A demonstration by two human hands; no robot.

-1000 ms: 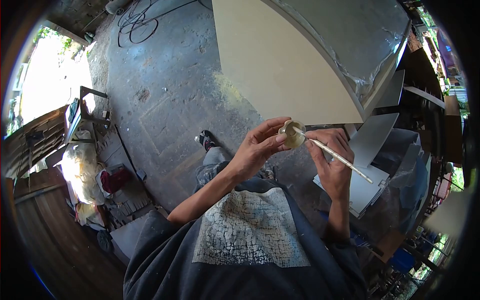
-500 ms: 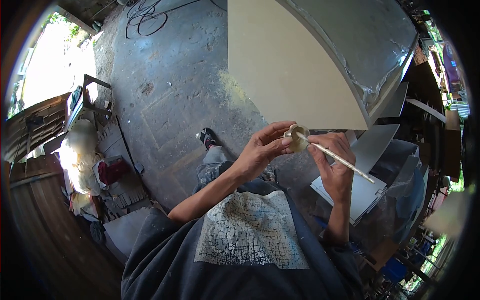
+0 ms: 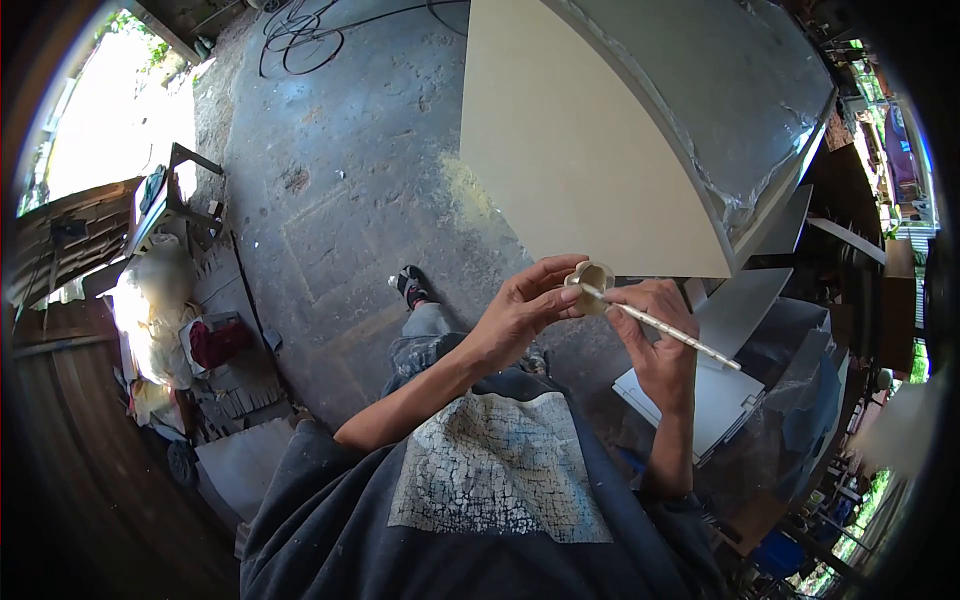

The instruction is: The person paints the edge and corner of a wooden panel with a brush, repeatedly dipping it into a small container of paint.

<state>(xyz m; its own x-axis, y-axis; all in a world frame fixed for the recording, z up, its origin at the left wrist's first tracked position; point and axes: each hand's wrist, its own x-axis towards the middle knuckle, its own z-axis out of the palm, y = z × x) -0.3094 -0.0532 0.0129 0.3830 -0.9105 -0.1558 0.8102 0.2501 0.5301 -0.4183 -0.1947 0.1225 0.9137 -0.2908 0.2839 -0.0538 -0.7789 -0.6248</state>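
My left hand (image 3: 530, 300) grips a small pale cup (image 3: 594, 280) with a wavy rim, its opening tilted toward me. In my right hand (image 3: 655, 325) is a thin light-coloured stick (image 3: 690, 341), pinched between thumb and fingers. The stick's upper end reaches into the cup's mouth, and its other end points down to the right. Both hands are close together in front of my chest, near the lower corner of a large cream panel (image 3: 570, 140).
A plastic-wrapped surface (image 3: 720, 90) lies beyond the panel. White flat pieces (image 3: 690, 395) sit at the right. A person (image 3: 160, 310) is at the left beside a dark red cloth (image 3: 215, 343). Black cable (image 3: 300, 40) lies on the concrete floor (image 3: 340, 200).
The view has shifted slightly. The stick and my right hand sit slightly lower and further left in view, and the stick's tip has moved within the cup.
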